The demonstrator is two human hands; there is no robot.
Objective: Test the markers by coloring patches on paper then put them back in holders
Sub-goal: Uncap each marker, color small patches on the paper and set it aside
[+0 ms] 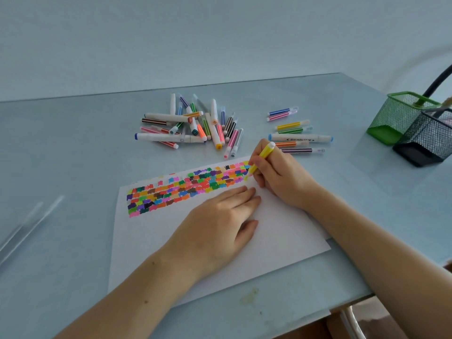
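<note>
The right hand (278, 174) gripped the yellow marker (260, 157), tip down-left on the paper (281, 231) edge; the left hand (220, 221) lay flat, fingers straight. The holders (415, 128) stood well right, nearer the right hand.

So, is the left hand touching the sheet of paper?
Touching. In the head view, the left hand lies flat on the paper, fingers straight, no gap visible beneath them.

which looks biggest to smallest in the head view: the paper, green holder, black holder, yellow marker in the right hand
1. paper
2. green holder and black holder: look alike in size, and they overlap, so unranked
3. yellow marker, partly hidden by the right hand
</note>
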